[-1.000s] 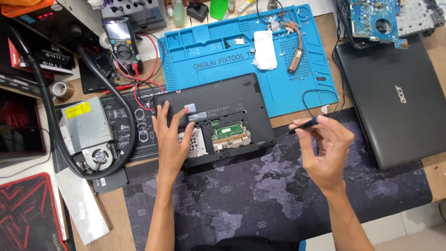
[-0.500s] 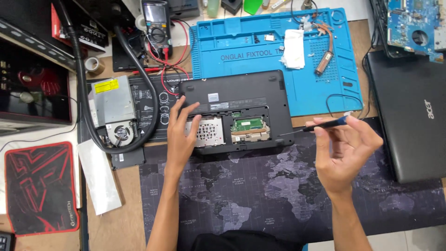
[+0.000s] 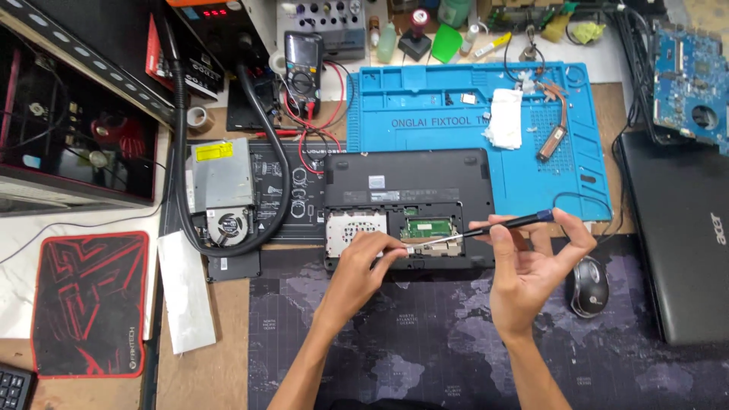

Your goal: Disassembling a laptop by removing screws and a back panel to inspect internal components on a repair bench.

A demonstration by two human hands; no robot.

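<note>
Wooden bench (image 3: 220,357), crowded. A dark desk mat w/ world-map print (image 3: 425,349) covers the near middle; a blue repair mat (image 3: 433,114) lies at 12 o'clock of it, w/ a white cloth (image 3: 505,119) on top. At 9 o'clock: red-black mouse pad (image 3: 87,304), a cooling fan assy (image 3: 224,190) ringed by a thick black hose (image 3: 182,144). Multimeter (image 3: 302,55) w/ red leads at 11 o'clock. Closed black laptop (image 3: 680,243) at 3 o'clock, grey mouse (image 3: 588,285) just beside it, blue circuit board (image 3: 691,83) at 1 o'clock.

Centre: small black laptop (image 3: 410,205) bottom-up, its service bay open, green board showing inside.

Left hand (image 3: 361,266) rests on the laptop's near edge, fingers curled together, tips pinched at a small part in the open bay; can't tell exactly what's gripped. Right hand (image 3: 535,262) at 3 o'clock of the bay, palm partly open, thumb and forefinger clamped on a thin screwdriver (image 3: 505,225) w/ blue end; its tip points at 9 o'clock into the bay, close to the left fingertips. Hands near each other, not touching.
</note>
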